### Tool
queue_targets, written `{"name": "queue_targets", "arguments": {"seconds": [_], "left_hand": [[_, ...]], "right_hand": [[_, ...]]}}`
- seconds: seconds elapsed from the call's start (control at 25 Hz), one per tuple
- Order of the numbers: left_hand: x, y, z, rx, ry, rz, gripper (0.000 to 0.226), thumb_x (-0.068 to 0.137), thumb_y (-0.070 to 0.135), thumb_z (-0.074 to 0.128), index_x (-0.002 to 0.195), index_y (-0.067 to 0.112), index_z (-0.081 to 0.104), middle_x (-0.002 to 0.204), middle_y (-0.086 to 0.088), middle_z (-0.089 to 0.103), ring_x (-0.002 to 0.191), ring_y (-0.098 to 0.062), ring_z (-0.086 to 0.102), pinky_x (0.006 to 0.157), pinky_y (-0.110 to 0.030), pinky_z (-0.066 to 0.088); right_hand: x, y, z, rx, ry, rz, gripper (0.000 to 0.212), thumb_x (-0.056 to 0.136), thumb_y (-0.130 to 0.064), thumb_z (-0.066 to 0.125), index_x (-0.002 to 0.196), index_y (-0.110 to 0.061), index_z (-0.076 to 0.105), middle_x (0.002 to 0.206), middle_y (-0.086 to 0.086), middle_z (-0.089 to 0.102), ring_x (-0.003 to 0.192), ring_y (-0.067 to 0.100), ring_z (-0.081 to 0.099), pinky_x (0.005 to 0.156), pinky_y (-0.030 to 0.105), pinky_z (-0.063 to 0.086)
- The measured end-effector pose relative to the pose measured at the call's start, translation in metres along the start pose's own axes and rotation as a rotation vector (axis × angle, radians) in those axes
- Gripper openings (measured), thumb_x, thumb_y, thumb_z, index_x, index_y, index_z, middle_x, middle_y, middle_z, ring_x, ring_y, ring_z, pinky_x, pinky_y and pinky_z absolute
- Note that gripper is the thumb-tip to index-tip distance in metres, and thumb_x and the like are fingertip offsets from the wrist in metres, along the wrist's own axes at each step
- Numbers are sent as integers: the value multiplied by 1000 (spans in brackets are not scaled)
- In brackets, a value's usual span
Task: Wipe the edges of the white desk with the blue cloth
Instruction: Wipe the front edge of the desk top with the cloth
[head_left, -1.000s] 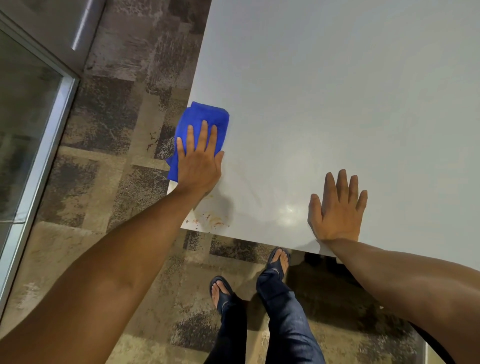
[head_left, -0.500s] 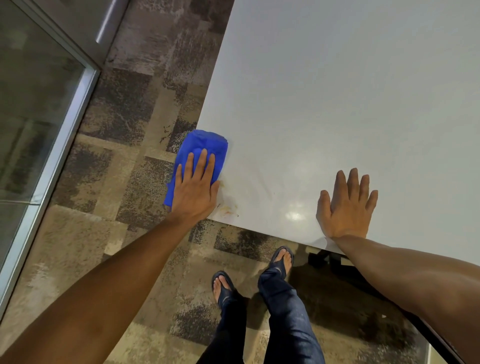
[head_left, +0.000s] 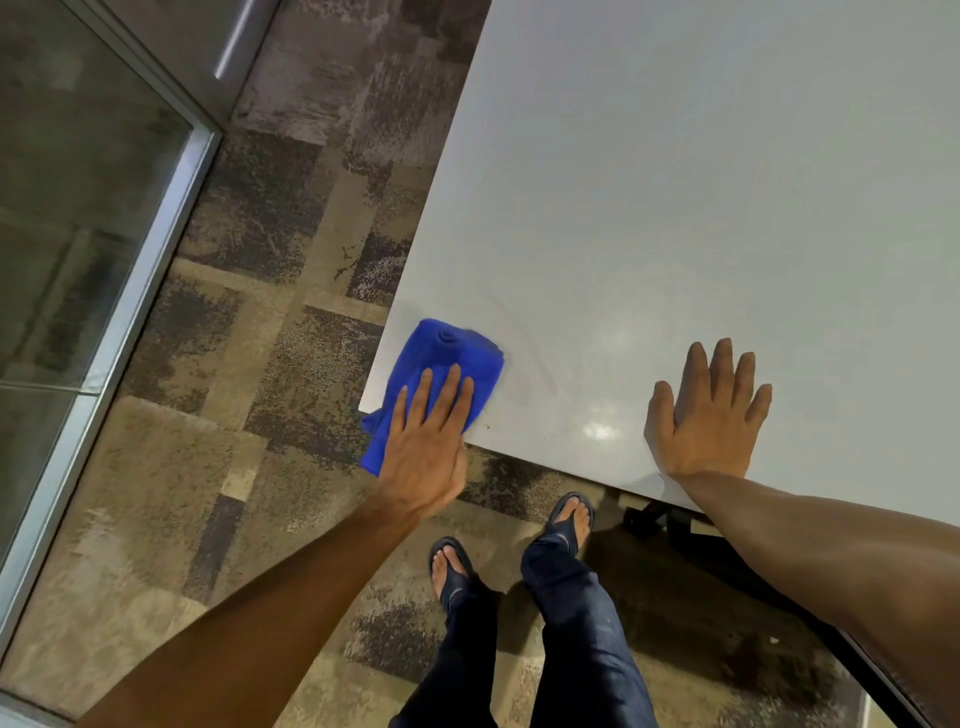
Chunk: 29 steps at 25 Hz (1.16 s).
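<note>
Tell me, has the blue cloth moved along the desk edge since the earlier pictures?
Yes. The blue cloth has slid down the left edge of the white desk to its near corner, under the left hand.

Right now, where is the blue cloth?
In the head view the blue cloth lies over the white desk's near left corner, pressed flat under the left hand, partly overhanging the edge.
</note>
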<state>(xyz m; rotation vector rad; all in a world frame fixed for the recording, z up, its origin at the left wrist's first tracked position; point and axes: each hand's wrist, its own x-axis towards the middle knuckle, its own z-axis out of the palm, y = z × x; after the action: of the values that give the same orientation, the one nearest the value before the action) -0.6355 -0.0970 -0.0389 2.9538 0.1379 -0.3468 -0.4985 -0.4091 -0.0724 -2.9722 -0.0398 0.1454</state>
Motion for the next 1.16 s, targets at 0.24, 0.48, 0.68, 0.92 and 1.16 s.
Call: {"name": "queue_targets", "arguments": {"seconds": [0.24, 0.48, 0.68, 0.92, 1.16], "left_hand": [[-9, 65, 10, -35, -63, 102, 72, 88, 24, 32, 156, 13, 9, 166, -12, 5, 151, -41, -3, 121, -59, 4], [0, 128, 10, -97, -40, 16, 59, 93, 47, 36, 146, 20, 36, 157, -12, 34, 145, -43, 26, 117, -66, 15], [10, 101, 20, -22, 6, -56, 65, 99, 46, 32, 155, 16, 17, 165, -12, 11, 151, -40, 7, 121, -59, 14], [12, 61, 16, -55, 76, -205, 62, 99, 37, 32, 156, 16, 16, 166, -10, 12, 151, -38, 11, 119, -59, 18], [24, 3, 7, -39, 82, -324, 61, 99, 37, 28, 156, 20, 15, 166, -6, 10, 151, -39, 10, 119, -61, 16]], "right_hand": [[1, 1, 1, 0, 16, -5, 66, 99, -49, 32, 158, -19, 24, 168, 12, 19, 155, 36, 9, 122, 64, 12], [0, 1, -1, -11, 28, -15, 66, 99, -49, 31, 157, -18, 27, 168, 13, 22, 155, 38, 12, 121, 64, 15], [0, 1, -1, -5, 33, -21, 65, 99, -48, 32, 157, -18, 28, 167, 13, 22, 155, 38, 12, 121, 63, 13], [0, -2, -5, 12, 8, -14, 65, 99, -47, 33, 157, -18, 27, 168, 13, 20, 155, 37, 9, 121, 64, 12], [-2, -2, -9, 19, -26, 3, 66, 100, -48, 31, 159, -19, 24, 169, 12, 16, 157, 36, 4, 123, 62, 7]]}}
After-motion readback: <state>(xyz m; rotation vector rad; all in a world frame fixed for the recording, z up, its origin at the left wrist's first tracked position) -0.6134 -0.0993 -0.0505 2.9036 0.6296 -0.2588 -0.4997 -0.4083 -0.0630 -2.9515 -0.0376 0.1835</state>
